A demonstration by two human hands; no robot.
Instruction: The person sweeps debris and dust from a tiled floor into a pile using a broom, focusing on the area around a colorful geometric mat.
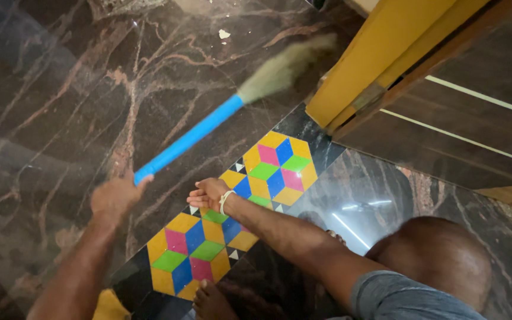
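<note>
Sweeping under way: left hand (115, 195) clenched on blue-handled broom (232, 104), its bristles on dark marble floor (48, 89) near the yellow door frame (374, 53); right hand (208, 192) released over the coloured tiles (274, 169); one pale scrap (224, 34) left.

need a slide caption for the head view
Left hand swings a blue-handled broom over marble floor; right hand hangs open above coloured tiles.

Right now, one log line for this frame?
left hand: grip shut on broom handle | right hand: open, empty, over coloured tiles | broom: blurred, bristles near yellow door frame
</note>
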